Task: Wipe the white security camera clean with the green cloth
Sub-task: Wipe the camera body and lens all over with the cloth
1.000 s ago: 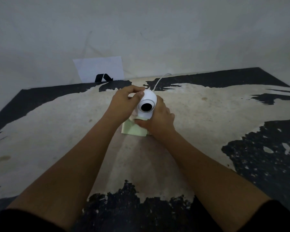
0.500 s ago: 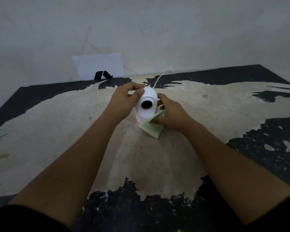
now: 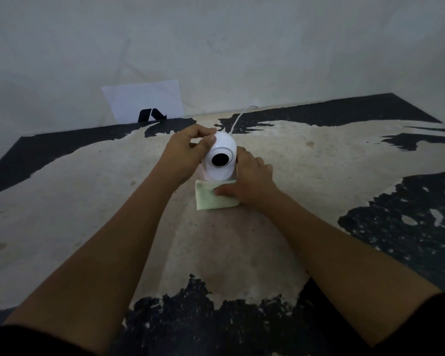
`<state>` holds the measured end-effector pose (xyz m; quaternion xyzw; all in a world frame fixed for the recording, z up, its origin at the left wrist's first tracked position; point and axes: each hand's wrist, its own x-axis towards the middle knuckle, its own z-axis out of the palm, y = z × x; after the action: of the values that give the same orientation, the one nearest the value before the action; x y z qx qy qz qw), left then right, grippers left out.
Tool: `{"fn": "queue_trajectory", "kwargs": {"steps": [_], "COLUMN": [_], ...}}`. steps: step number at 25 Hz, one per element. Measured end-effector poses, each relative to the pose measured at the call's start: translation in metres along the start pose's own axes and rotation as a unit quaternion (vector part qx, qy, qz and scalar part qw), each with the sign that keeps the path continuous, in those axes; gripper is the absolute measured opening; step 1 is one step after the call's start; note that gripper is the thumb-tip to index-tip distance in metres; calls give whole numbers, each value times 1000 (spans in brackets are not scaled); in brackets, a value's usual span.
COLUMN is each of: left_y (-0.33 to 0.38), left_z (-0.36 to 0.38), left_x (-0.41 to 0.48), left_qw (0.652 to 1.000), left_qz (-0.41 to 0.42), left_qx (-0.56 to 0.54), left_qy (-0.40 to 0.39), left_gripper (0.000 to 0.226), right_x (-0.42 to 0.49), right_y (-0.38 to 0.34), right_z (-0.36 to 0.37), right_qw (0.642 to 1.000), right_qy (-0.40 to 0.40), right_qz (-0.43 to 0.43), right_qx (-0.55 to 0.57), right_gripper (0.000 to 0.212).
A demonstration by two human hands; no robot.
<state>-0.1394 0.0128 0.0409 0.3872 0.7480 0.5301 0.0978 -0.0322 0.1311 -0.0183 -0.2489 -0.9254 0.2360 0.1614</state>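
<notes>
Rounded white plastic security camera (image 3: 220,160) upright mid-table, dark lens facing the wearer. Pinched at the dome by left hand (image 3: 188,152), probably to steady it. Folded pale green cloth (image 3: 211,199) at its base, pressed flat under right hand (image 3: 249,179), likely wiping low. Beyond, worn black-and-cream tabletop (image 3: 319,163).

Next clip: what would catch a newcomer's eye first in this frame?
The white security camera stands mid-table, its dark round lens facing the viewer. The left hand grips its top while the right hand presses a folded green cloth at its base. A white sheet with a black mark leans against the wall behind.
</notes>
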Motion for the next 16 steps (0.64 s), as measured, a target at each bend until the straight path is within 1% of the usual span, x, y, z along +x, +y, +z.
{"fn": "queue_trajectory", "kwargs": {"steps": [2, 5, 7, 9, 10, 13, 15, 16], "left_y": [1, 0, 0, -1, -1, -1, 0, 1], "left_z": [-1, 0, 1, 1, 2, 2, 1, 0], "left_x": [0, 0, 0, 0, 0, -1, -1, -1], "left_qw": [1000, 1000, 1000, 1000, 1000, 1000, 1000, 1000], "left_qz": [-3, -4, -3, 0, 1, 0, 1, 4], "left_qx": [-2, -7, -8, -4, -6, -4, 4, 7], "left_qy": [-2, -5, -5, -4, -2, 2, 1, -1], "left_gripper": [13, 15, 16, 14, 13, 13, 14, 14], "right_x": [8, 15, 14, 11, 9, 5, 0, -3], "right_y": [10, 22, 25, 18, 10, -14, -26, -28], "right_z": [-16, -36, -43, -37, -29, 3, 12, 14], "right_qw": [998, 992, 991, 988, 987, 989, 987, 988], "right_qy": [-47, -69, -79, -85, -76, 9, 50, 62], "right_qz": [-25, -72, -71, -36, -13, 62, 103, 106], "right_qx": [16, 72, 86, 127, 144, 132, 110, 92], "right_gripper": [86, 63, 58, 64, 70, 91, 97, 97]}}
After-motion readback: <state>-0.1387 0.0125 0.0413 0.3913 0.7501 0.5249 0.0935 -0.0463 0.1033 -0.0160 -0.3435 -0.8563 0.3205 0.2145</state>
